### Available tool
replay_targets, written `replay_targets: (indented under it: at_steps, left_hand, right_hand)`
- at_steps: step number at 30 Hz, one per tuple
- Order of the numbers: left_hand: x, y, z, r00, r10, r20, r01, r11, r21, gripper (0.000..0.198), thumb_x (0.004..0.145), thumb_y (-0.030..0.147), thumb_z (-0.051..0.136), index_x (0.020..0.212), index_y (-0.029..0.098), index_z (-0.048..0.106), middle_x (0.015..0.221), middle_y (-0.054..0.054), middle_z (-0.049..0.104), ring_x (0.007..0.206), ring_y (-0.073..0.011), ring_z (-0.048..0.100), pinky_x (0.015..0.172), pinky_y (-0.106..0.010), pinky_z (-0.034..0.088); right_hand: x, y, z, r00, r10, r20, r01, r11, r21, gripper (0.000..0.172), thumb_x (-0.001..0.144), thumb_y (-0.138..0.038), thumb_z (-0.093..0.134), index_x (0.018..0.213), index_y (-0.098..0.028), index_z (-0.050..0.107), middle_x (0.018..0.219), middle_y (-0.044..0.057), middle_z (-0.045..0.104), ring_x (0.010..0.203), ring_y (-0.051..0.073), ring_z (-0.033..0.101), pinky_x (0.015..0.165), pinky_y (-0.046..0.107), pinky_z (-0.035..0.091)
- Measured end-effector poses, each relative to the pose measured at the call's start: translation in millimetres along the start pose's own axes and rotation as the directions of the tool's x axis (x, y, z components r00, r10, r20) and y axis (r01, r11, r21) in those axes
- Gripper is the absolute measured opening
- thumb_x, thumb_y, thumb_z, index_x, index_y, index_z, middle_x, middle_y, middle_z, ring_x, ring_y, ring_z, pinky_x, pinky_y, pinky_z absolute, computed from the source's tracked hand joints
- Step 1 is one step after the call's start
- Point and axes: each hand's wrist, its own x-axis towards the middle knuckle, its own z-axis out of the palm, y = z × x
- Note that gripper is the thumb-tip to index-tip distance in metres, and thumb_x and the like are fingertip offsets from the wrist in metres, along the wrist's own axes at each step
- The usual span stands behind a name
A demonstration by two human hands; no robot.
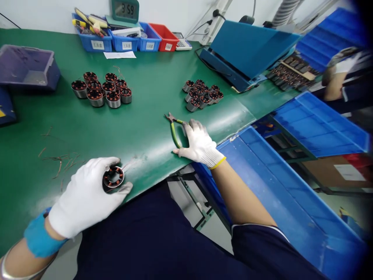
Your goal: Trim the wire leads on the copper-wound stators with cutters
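Observation:
My left hand point(87, 190), in a white glove, is closed around a motor stator point(113, 177) with copper windings, near the table's front edge. The stator's open end faces up, and a thin wire shows by its rim. My right hand point(198, 144), gloved too, rests at the front edge with thumb and fingers apart. Between them lie the handles of green-handled cutting pliers point(174, 132), whose jaws point away from me. Fingertips reach one handle; whether they press on it I cannot tell. Wire clippings point(60, 165) are scattered beyond my left hand.
Two groups of stators, one left point(96, 98) and one right point(193, 104), stand on the green table point(145, 81). Behind are tool bins point(96, 42), a clock point(125, 11) and a blue device point(247, 50). A purple bin point(29, 70) is left, a blue tray point(279, 194) right. Another person point(346, 77) sits far right.

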Motion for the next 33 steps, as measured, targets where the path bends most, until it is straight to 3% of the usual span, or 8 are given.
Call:
replay_targets:
  at_steps: [7,13,17,20,23,26,29,33]
  left_hand:
    - [7,3,-10.2,0.994,-0.09,0.062,0.092,0.995,-0.028,0.034,0.082,0.045,0.055,0.107,0.023,0.063,0.1,-0.007,0.073,0.093,-0.0292,0.071,0.089,-0.047,0.058]
    - [9,3,-42.7,0.969,-0.211,0.13,0.21,0.977,0.023,0.065,0.069,0.063,0.073,0.126,0.033,0.063,0.115,-0.001,0.074,0.098,-0.032,0.072,0.09,-0.051,0.06]
    - [11,8,-30.4,0.99,-0.134,0.053,0.129,0.988,0.086,0.04,0.082,0.056,0.061,0.11,0.029,0.07,0.107,-0.003,0.075,0.098,-0.0321,0.071,0.093,-0.051,0.057]
    - [14,8,-11.4,0.993,-0.1,0.054,0.095,0.991,0.09,0.031,0.088,0.046,0.049,0.1,0.027,0.071,0.101,-0.006,0.075,0.097,-0.0323,0.071,0.089,-0.051,0.056]
    - [16,3,-0.3,0.997,-0.074,0.0,0.074,0.997,0.038,0.029,0.087,0.039,0.046,0.094,0.024,0.07,0.099,-0.008,0.075,0.096,-0.032,0.07,0.089,-0.049,0.055]
    - [18,-2,3.0,0.998,-0.062,-0.03,0.063,0.997,0.038,0.03,0.087,0.038,0.045,0.093,0.022,0.069,0.096,-0.009,0.074,0.094,-0.0325,0.069,0.086,-0.047,0.055]
    - [19,-3,4.1,0.997,-0.068,-0.019,0.069,0.997,0.047,0.031,0.087,0.04,0.043,0.093,0.021,0.067,0.095,-0.01,0.072,0.094,-0.0337,0.068,0.084,-0.048,0.053]
    - [21,-2,4.8,0.998,-0.069,0.013,0.068,0.997,0.032,0.032,0.089,0.04,0.038,0.093,0.022,0.064,0.096,-0.011,0.07,0.093,-0.0339,0.066,0.084,-0.049,0.051]
  right_hand:
    - [4,-12,-39,0.984,0.038,0.176,-0.022,0.995,-0.094,0.075,0.082,-0.044,0.062,0.152,-0.024,0.044,0.131,0.016,0.064,0.108,0.039,0.065,0.082,0.049,0.054]
    - [18,-26,-29,0.993,0.018,0.117,0.004,0.983,-0.186,0.035,0.092,-0.025,0.045,0.115,-0.014,0.068,0.112,0.019,0.067,0.102,0.036,0.065,0.084,0.047,0.051]
    - [15,-23,-6,0.996,-0.063,-0.064,0.067,0.995,0.069,0.064,0.087,-0.024,0.046,0.149,-0.009,0.046,0.131,0.02,0.059,0.118,0.034,0.057,0.099,0.047,0.048]
    - [0,-31,-12,0.989,0.062,-0.137,-0.009,0.934,0.358,0.067,0.089,-0.026,0.04,0.154,-0.008,0.038,0.126,0.019,0.061,0.115,0.032,0.058,0.1,0.049,0.048]
    - [-22,-55,-34,0.991,-0.052,0.119,-0.058,0.648,0.76,0.061,0.092,-0.027,0.039,0.151,-0.011,0.04,0.107,0.012,0.066,0.094,0.025,0.064,0.088,0.045,0.054]
    - [-40,-86,-46,0.74,-0.482,0.469,-0.345,0.327,0.88,0.058,0.083,-0.023,0.053,0.139,-0.01,0.049,0.084,0.003,0.064,0.069,0.016,0.063,0.069,0.035,0.057]
    - [-45,-107,-42,0.479,-0.659,0.579,-0.6,0.236,0.765,0.049,0.077,-0.018,0.06,0.125,-0.014,0.052,0.077,-0.003,0.059,0.058,0.012,0.061,0.056,0.026,0.056]
    - [-39,-117,-40,0.395,-0.703,0.591,-0.69,0.198,0.696,0.038,0.079,-0.019,0.067,0.112,-0.019,0.048,0.082,-0.003,0.06,0.063,0.013,0.066,0.057,0.026,0.059]
